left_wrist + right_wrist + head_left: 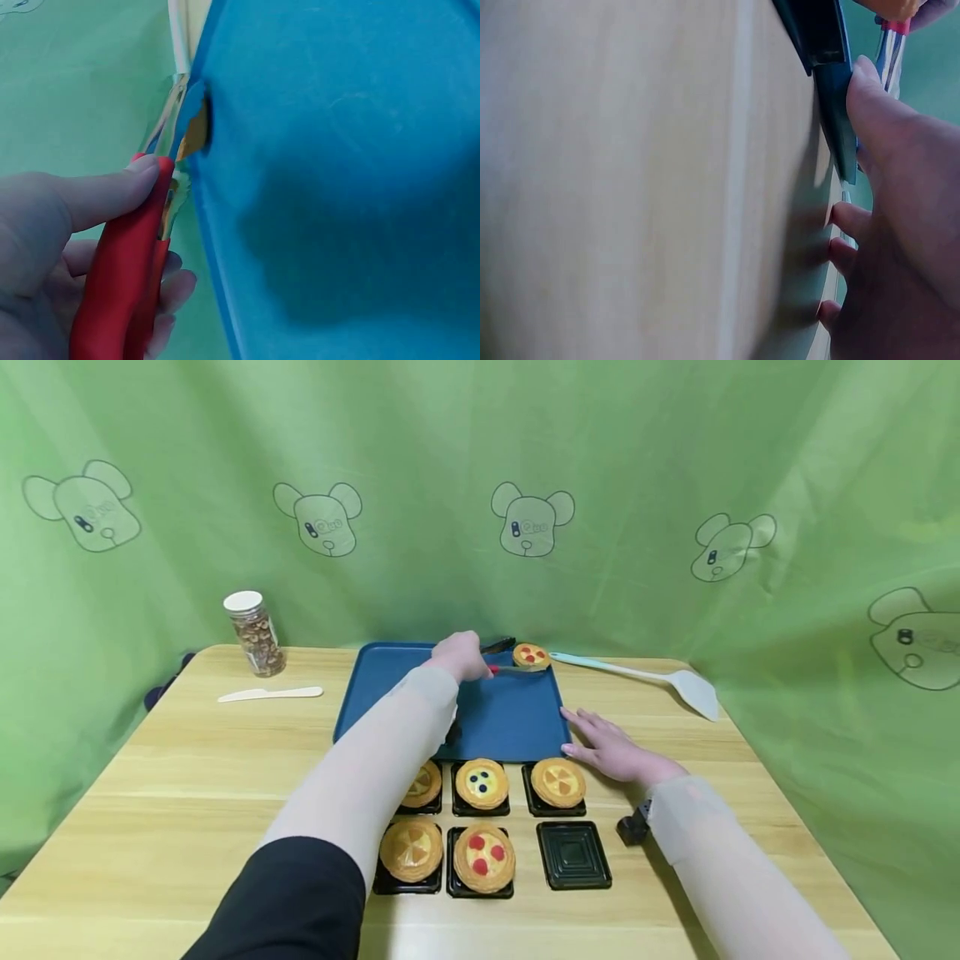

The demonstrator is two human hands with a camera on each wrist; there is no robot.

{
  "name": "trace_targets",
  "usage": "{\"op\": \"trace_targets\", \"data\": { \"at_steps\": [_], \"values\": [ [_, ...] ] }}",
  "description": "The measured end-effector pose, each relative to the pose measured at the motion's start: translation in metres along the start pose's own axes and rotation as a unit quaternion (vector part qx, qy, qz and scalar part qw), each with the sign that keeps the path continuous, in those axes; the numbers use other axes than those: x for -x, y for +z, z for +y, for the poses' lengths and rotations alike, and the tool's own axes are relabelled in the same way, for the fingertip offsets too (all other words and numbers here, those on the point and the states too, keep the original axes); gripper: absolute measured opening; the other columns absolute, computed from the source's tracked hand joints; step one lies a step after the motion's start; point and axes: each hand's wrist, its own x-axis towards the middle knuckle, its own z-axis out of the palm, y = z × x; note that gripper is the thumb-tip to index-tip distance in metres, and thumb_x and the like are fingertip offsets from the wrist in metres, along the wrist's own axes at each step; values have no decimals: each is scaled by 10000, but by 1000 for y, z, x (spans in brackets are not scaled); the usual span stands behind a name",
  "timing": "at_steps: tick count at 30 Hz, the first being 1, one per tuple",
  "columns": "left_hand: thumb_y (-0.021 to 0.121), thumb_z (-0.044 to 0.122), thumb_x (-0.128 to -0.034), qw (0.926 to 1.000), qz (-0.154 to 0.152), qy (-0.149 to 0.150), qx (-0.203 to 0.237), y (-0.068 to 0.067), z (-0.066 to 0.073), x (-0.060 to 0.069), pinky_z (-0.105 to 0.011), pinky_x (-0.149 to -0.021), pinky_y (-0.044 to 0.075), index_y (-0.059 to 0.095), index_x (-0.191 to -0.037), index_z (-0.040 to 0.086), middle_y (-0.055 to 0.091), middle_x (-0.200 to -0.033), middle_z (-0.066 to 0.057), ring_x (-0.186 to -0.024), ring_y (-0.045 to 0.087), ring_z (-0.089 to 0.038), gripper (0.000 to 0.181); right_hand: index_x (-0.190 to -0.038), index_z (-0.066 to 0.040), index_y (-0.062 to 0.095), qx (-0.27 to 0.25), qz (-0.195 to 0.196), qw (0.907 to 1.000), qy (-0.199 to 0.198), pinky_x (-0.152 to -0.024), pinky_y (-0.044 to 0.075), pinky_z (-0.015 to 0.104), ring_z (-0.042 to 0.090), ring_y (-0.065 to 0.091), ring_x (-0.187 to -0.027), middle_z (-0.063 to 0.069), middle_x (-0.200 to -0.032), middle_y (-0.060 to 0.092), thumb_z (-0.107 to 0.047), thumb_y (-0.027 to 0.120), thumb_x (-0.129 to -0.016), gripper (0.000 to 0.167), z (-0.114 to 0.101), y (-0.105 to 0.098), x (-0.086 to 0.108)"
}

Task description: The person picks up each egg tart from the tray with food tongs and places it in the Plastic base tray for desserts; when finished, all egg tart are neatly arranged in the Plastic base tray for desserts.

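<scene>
My left hand (pixel 457 656) reaches over the blue tray (pixel 510 718) and grips red-handled tongs (pixel 124 255), thumb on one handle and fingers curled round the other. By the tong ends, at the tray's far right corner, is an egg tart with red dots (pixel 531 654); whether they squeeze it I cannot tell. My right hand (pixel 611 750) lies at the tray's near right corner, fingers spread, with the thumb touching the rim and fingertips on the table. In front of the tray, several more tarts, such as a blueberry-dotted one (pixel 482 783), sit on small black trays.
One small black tray (pixel 573 855) at the front right holds no tart. A white spatula with a pale blue handle (pixel 693 692) lies at the back right. On the left are a white plastic knife (pixel 270 693) and a white-lidded jar (pixel 257 635). Green curtain (pixel 427 485) hangs behind the table.
</scene>
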Motion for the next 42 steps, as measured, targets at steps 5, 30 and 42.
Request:
{"op": "trace_targets", "data": {
  "at_steps": [5, 30, 42],
  "values": [
    [772, 377, -864, 9999, -43, -157, -4, 15, -1, -8, -378, -727, 487, 630, -1052, 141, 624, -1047, -28, -885, 574, -210, 334, -1582, -70, 177, 34, -25, 10000, -44, -1078, 81, 699, 546, 127, -1401, 322, -1567, 130, -450, 471, -1035, 728, -2, 2, -2],
    [747, 382, -888, 9965, 461, 660, 203, -56, -21, 67, -391, -858, 483, 622, -1346, 117, 629, -1228, -56, -986, 570, -210, 543, -1570, -40, 198, 27, 23, 9997, -261, -1061, 122, 716, 567, 151, -1383, 357, -1545, 151, -446, 483, -1031, 733, 5, 4, -7],
    [748, 391, -887, 9916, -168, 1283, 2, -54, -16, 154, -396, -951, 461, 581, -1398, 160, 622, -1299, -16, -1101, 590, -188, 586, -1549, 7, 227, 21, 26, 9995, -301, -1053, 134, 721, 583, 170, -1364, 363, -1535, 162, -396, 521, -1025, 723, 4, -1, -4]
  ]
}}
